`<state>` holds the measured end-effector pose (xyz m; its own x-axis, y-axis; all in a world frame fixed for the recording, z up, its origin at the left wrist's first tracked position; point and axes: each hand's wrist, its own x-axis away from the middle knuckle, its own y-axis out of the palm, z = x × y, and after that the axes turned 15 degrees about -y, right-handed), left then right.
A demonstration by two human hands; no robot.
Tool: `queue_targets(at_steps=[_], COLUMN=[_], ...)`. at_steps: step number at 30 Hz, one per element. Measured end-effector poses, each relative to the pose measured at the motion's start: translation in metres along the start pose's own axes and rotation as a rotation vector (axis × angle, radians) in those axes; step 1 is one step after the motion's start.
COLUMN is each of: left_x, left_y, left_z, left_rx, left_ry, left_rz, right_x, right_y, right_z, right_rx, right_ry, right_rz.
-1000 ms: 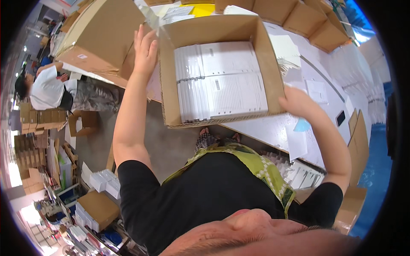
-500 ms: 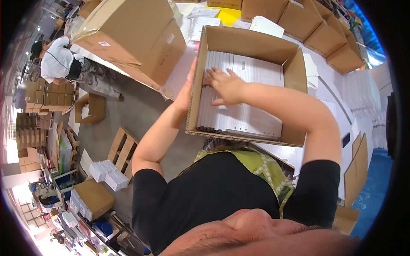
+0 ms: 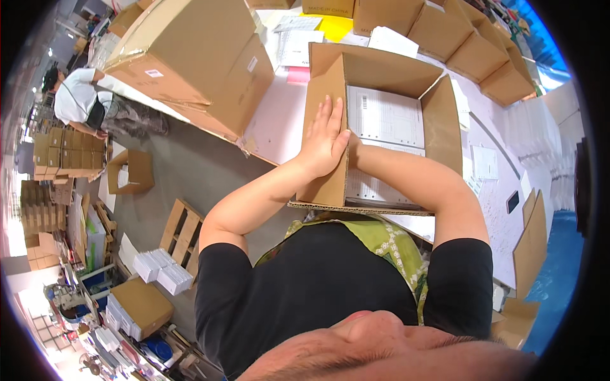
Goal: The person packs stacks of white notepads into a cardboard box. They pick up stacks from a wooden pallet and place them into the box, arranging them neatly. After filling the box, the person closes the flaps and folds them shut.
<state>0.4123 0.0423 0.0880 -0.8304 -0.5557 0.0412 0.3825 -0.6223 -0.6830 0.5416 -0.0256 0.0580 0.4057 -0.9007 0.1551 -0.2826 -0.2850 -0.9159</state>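
Standing well to the left of the open carton [image 3: 443, 117], a co-worker [image 3: 77, 98] is too small to make out in detail. Nearer the carton's left side is a large brown box [image 3: 190, 63], cut off at the upper edge. At that same side, the left hand [image 3: 324, 138] lies flat against a brown panel [image 3: 323, 184], fingers extended, gripping nothing; whether the panel is wall, flap or insert is hard to tell. The right hand [image 3: 354, 146] reaches inside the carton behind the panel, so its fingers and any hold are hidden. Within the carton, in front of the person at the table [image 3: 287, 124], white sheet stacks [image 3: 386, 114] look largely in place; the top stands uncovered, and their depth cannot be seen. Right of the carton lies a phone [image 3: 513, 201].
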Motion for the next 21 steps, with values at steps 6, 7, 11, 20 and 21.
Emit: queue_targets(at_steps=[6,7,11,20,21], left_x=[-0.028,-0.035,-0.053,-0.052,-0.052], left_y=[-0.025,-0.031,-0.017,0.047,0.049], left_z=[-0.041,-0.044,-0.012,0.018,0.014], left_rx=[0.312,0.321,0.019,-0.698,-0.683], left_ry=[0.268,0.282,0.212,0.026,0.037], left_rz=[-0.005,-0.004,-0.064,-0.216,-0.205], right_x=[0.074,0.099,0.225,0.203,0.201], right_y=[-0.109,-0.137,-0.137,-0.016,-0.016], right_z=[0.018,0.023,0.063,0.065,0.065], right_rx=[-0.158,-0.135,-0.148,-1.653,-1.651], right_ry=[-0.041,0.003,0.318,0.137,0.097], right_rz=[0.14,0.142,0.821,1.372,1.382])
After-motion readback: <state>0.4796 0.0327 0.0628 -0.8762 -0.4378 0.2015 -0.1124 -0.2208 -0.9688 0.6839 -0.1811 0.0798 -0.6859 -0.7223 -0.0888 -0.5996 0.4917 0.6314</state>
